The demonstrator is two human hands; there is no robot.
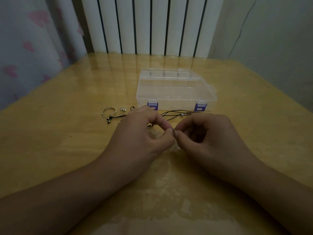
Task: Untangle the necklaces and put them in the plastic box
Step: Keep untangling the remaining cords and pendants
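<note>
Hiding the pinched necklace (179,114) knot: both hands (172,133).

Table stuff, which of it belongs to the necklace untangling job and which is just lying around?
For the job:
black cord necklaces, pinched by left hand and right hand
clear plastic box, closed

Lying about:
silver ring
small silver piece

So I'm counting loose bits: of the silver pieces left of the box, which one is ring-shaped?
The silver ring, farthest left on the table; the small silver charm beside it is a solid lump.
</note>
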